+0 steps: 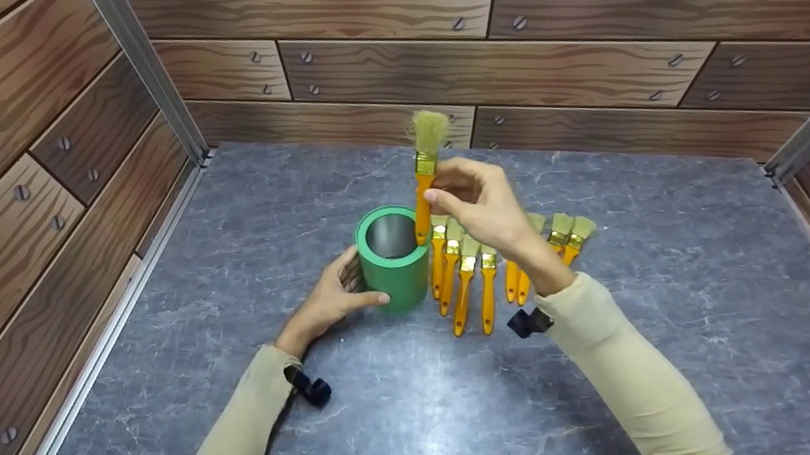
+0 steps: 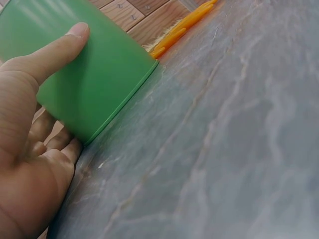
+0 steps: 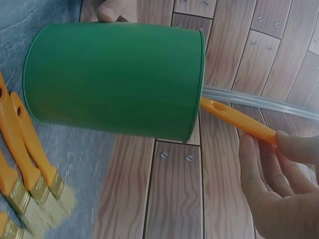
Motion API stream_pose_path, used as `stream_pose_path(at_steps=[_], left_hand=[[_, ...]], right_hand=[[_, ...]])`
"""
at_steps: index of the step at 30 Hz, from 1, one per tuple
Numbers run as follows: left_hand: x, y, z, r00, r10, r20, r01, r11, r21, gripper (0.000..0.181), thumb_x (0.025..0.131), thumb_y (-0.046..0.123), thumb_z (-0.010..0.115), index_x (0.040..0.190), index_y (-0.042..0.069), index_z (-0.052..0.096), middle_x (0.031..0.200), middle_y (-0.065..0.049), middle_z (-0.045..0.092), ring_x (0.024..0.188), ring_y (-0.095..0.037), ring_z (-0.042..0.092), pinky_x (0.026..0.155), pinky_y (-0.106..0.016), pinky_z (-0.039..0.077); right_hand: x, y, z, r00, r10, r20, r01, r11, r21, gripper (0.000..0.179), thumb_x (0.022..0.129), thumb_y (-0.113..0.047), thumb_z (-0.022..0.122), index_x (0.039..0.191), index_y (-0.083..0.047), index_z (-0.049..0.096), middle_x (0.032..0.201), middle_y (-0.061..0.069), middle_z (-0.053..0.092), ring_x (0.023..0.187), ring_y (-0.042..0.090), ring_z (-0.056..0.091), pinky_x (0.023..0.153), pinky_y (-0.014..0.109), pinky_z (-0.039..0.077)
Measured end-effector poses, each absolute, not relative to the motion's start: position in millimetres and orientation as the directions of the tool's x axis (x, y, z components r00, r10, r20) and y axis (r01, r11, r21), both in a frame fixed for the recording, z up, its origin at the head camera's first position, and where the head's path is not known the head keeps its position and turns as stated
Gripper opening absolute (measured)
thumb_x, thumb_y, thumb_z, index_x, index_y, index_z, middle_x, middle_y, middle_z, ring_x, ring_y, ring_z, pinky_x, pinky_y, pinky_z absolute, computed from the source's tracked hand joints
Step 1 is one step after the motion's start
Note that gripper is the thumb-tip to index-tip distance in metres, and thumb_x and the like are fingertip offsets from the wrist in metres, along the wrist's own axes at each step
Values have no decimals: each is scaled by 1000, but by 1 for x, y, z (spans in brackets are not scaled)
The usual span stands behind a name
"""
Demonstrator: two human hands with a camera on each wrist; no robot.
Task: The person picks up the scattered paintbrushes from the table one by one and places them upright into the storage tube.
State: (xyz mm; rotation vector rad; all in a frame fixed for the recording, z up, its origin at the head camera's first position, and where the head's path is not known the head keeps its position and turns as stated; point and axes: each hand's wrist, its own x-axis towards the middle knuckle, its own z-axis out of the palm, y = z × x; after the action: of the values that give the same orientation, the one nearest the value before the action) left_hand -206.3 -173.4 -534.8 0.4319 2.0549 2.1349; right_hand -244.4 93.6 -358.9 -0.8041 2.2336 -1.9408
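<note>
A green cylindrical can (image 1: 394,277) with an open top and dark inside stands upright on the table. My left hand (image 1: 331,290) holds it low from the left, thumb across the front and fingers at its far side. Between thumb and fingers, my right hand (image 1: 483,201) pinches a paintbrush (image 1: 424,186) by its orange handle. Its pale bristles point up, and the handle's end is at the can's right rim; the right wrist view shows the handle tip (image 3: 214,105) close by that rim. Several similar paintbrushes (image 1: 464,290) lie right of the can, some partly hidden under my right forearm.
The grey marbled tabletop (image 1: 270,195) carries everything. Wood-patterned panels (image 1: 390,45) wall off the back and sides, with metal rails (image 1: 144,55) at the corners. More paintbrushes (image 1: 571,242) lie farther right, beyond the right wrist.
</note>
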Motion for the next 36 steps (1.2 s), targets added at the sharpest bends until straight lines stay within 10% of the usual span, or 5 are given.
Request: stream_pose_path(at_steps=[36], left_hand=[[-205, -174, -535, -950, 302, 82, 69, -55, 996, 105, 85, 11, 93, 169, 19, 31, 169, -3, 44, 159, -21, 37, 133, -39, 30]], right_hand=[[-243, 93, -368, -839, -473, 269, -385, 167, -908, 24, 103, -11, 72, 125, -1, 73, 121, 16, 76, 109, 38, 75, 93, 36, 65]])
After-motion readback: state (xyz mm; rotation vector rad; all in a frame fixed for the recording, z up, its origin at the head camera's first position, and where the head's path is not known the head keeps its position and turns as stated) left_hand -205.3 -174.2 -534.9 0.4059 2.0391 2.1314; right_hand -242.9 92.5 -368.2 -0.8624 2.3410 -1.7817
